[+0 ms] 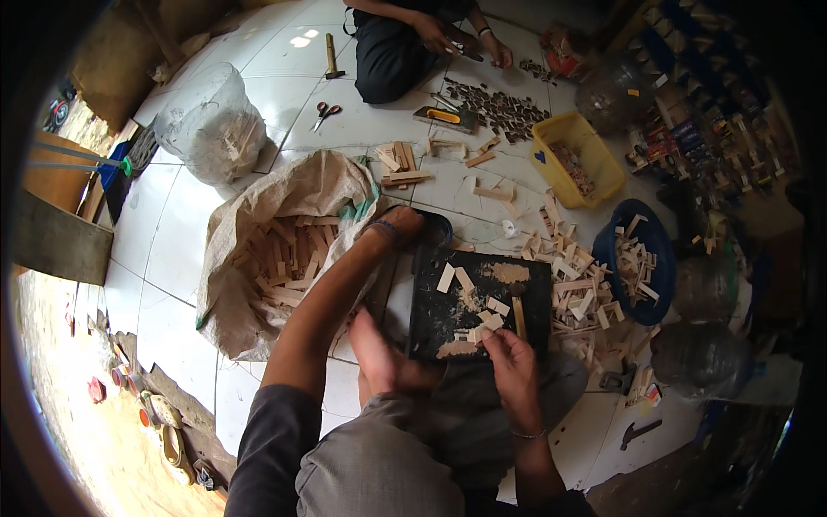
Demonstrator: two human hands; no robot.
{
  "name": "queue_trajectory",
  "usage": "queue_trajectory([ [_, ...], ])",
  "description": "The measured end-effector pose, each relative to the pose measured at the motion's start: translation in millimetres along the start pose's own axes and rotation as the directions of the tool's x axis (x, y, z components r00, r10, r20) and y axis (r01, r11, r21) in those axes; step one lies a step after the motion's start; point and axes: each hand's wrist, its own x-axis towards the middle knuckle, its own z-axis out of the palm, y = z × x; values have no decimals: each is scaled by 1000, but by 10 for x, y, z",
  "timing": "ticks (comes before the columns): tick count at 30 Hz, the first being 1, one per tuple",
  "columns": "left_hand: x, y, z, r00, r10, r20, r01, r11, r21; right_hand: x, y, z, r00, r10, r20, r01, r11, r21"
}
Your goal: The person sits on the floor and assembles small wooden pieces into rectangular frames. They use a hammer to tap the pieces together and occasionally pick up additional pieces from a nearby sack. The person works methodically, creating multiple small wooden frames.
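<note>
My right hand (514,366) pinches a small light wooden piece (489,321) above the near part of a black board (428,293). On the board lie flat wooden pieces (445,277), heaps of sawdust (506,273) and a tool with a wooden handle (519,317). My left arm is stretched forward past the sack. At its end, my left hand (403,226) is beside a small dark blue round container (438,228); its fingers are hidden, so whether it grips anything cannot be told. A woven sack (245,215) full of wooden strips (289,254) stands open left of that arm.
Right of the board spreads a pile of wooden pieces (573,289), with a blue basin (607,250) and a yellow tub (560,129) beyond. Scissors (325,114), a hammer (333,59) and a clear bag (207,121) lie farther off. Another person (392,52) sits opposite, handling small dark pieces.
</note>
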Motion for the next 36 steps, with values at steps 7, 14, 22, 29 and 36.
queue_trajectory([
  [7,-159,-157,-211,973,-112,-204,-11,853,-523,-1,-9,-14,1000,-5,2,5,1000,-11],
  [14,-354,-263,-337,979,-203,-25,-35,-47,-998,26,53,8,1000,-4,9,3,999,52],
  [22,-379,-287,-273,965,-258,-38,-18,79,-997,64,127,7,1000,-16,24,15,999,31],
  [29,-396,-273,-320,971,-223,91,100,26,-995,29,95,23,999,-38,6,39,999,-30],
  [36,-575,390,-809,994,103,-20,-34,140,-990,10,109,60,999,-46,7,46,999,0],
])
